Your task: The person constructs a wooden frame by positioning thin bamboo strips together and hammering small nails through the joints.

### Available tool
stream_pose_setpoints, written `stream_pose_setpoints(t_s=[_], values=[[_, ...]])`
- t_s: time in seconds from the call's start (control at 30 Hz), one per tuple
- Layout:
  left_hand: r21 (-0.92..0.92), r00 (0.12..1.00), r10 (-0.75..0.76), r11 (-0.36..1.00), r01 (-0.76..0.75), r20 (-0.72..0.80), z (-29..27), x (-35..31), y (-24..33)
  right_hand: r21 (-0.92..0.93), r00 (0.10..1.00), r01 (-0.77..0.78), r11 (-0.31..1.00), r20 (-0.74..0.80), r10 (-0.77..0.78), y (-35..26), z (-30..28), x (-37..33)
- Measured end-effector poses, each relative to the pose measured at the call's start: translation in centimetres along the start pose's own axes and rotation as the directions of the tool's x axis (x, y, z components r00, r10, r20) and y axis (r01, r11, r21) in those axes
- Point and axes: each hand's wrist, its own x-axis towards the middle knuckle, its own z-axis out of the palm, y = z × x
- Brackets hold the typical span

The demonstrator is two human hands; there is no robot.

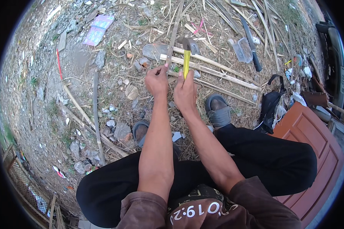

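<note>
stretching away over dry grass (226,57), a long wooden strip (174,34) is pinched at its near end by the left hand (156,81), which is closed on it pretty firmly. a yellow-handled claw hammer (186,63) is gripped in the right hand (185,94), its head just beside the strip, though actual contact can't be told. off right, a black-handled knife (251,44) can be spotted by a clear plastic tub (242,50).

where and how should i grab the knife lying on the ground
Probably best by its black handle, from the near side: the knife lies with its handle toward you and its blade pointing away, and the clear plastic tub sits beside the blade's left.
</note>
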Motion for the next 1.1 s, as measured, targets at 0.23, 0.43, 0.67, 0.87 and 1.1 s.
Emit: stream_pose_setpoints(t_s=[0.23, 0.43, 0.67, 0.87, 1.1], values=[[0.022, 1.000, -0.002, 1.000, 0.002, -0.018, -0.1, -0.1, 0.3, -0.072, 0.996, -0.047, 0.996, 0.067, 0.052, -0.6, -0.8, 0.0], [-0.021, 1.000, -0.013, 1.000, 0.013, -0.012, -0.3, 0.7, -0.1, -0.165, 0.958, -0.127, 0.978, 0.235, 0.164, -0.6, 0.3, 0.8], [-0.022, 1.000, -0.019, 1.000, 0.018, -0.014, -0.2, 0.0, 0.1, -0.169, 0.973, -0.058, 0.984, 0.210, 0.093, 0.4, -0.8, 0.5], [-0.015, 1.000, 0.011, 1.000, -0.011, -0.009, 0.3, 0.0, -0.1, -0.076, 0.994, -0.021, 0.997, 0.105, 0.029, -1.0, -0.9, 0.3], [-0.105, 0.998, -0.055, 0.993, 0.059, 0.036, 0.2, 0.7, -0.5, -0.084, 0.977, -0.081, 0.993, 0.191, 0.096, -1.9, -1.4, 1.5]])
